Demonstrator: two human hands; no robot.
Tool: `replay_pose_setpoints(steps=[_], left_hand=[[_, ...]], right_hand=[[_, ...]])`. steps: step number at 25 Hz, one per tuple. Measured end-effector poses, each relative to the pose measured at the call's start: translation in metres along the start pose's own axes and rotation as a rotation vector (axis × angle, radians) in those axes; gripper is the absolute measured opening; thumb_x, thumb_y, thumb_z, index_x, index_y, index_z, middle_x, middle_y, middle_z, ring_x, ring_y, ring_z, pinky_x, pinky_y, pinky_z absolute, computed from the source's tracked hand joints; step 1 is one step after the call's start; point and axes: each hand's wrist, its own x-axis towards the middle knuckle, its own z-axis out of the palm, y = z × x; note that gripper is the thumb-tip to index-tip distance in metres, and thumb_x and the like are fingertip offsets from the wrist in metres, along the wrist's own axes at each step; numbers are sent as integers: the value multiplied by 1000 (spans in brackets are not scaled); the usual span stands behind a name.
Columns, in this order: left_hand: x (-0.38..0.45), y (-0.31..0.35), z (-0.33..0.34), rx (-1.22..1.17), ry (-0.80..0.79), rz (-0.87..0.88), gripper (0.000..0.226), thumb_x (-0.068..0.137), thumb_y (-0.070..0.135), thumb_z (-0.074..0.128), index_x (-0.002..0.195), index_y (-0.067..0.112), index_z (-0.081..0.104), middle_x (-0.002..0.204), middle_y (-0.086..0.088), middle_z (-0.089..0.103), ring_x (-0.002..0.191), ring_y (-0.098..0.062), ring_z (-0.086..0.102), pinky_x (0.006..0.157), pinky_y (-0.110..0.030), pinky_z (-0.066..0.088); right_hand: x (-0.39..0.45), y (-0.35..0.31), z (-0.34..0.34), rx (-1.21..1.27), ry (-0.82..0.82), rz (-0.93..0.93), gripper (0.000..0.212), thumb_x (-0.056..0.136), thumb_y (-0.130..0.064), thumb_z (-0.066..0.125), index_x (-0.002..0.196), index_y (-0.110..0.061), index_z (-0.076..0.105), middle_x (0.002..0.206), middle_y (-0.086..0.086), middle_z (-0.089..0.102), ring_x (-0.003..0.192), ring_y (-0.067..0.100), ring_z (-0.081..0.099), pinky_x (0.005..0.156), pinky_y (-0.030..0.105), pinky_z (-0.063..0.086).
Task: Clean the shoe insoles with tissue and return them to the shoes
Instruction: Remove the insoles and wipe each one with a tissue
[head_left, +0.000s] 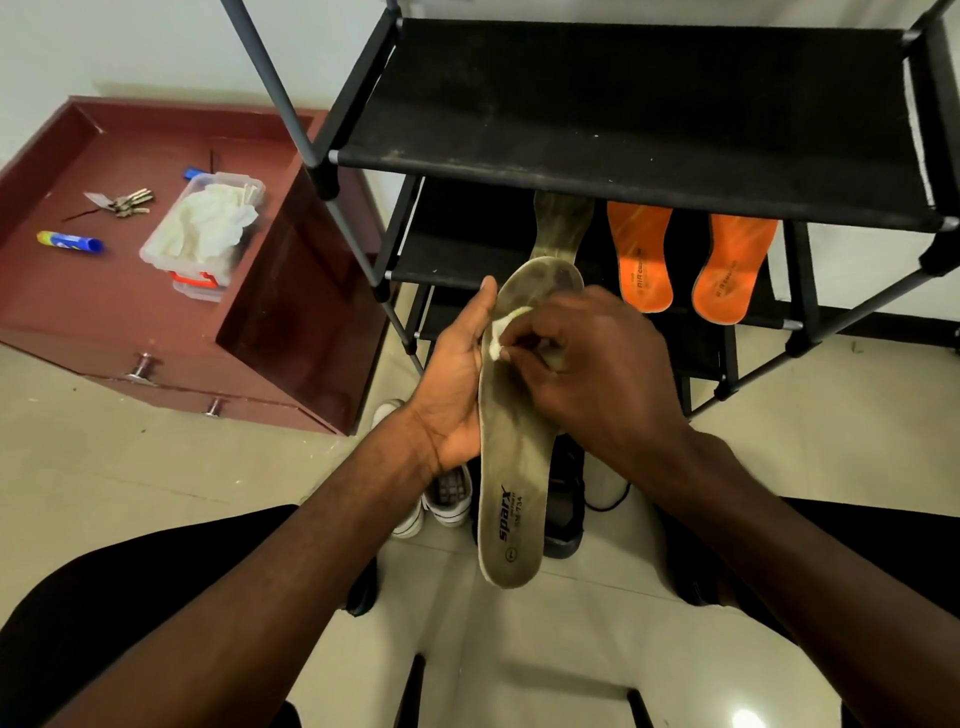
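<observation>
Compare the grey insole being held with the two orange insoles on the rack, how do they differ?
The grey insole looks dull and grimy; the orange insoles are bright. The grey insole is held in the left hand while the right hand presses tissue on it; the orange insoles lie untouched on a rack shelf. All bear printed lettering.

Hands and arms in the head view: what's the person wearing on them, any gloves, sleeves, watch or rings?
Nothing that shows. The left hand and right hand are bare, with no gloves, and no rings on the visible fingers. Both forearms are bare as far back as the frame shows, with no sleeve edge, watch or band at the wrists. Dark clothing covers the knees below.
</observation>
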Motion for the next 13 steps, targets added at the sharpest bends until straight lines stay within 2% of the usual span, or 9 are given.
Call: replay_pose_setpoints(steps=[2,3,6,9,10,13], left_hand=[[0,0,4,11,-6,-2,62,107,63,33,132,16,65,114,-9,74,108,-24,69,97,-43,56],[0,0,4,12,2,-2,62,107,63,33,134,16,64,118,-10,73,111,-25,69,99,-44,55],[0,-1,0,-7,16,-5,65,106,63,39,140,12,61,135,-18,63,126,-29,62,112,-43,47],[0,-3,0,-10,16,-7,62,107,62,35,133,14,65,120,-11,71,112,-24,68,101,-41,54],[-1,-3,1,-15,15,-4,62,107,62,35,133,14,65,119,-10,71,111,-24,68,100,-41,54],[0,-3,-4,-23,33,-8,62,106,61,38,134,13,64,121,-10,68,113,-24,66,104,-40,51]], right_hand=[[4,5,0,-67,85,60,11,89,-27,77,99,-23,80,97,-6,75,91,17,63,77,43,54],[3,3,1,-40,94,76,11,89,-26,77,99,-22,80,96,-6,75,91,17,63,77,43,54],[-5,-7,6,7,-21,-28,7,88,-25,76,93,-21,79,91,-7,72,90,16,60,76,40,48],[1,5,0,-152,29,53,11,89,-31,74,96,-23,79,96,-7,74,97,22,60,82,37,34],[2,5,0,-143,28,73,12,90,-30,73,96,-23,79,96,-6,74,97,23,60,83,38,35],[-4,-2,4,-105,-76,-55,10,88,-29,73,93,-23,78,94,-8,72,96,22,59,80,41,40]])
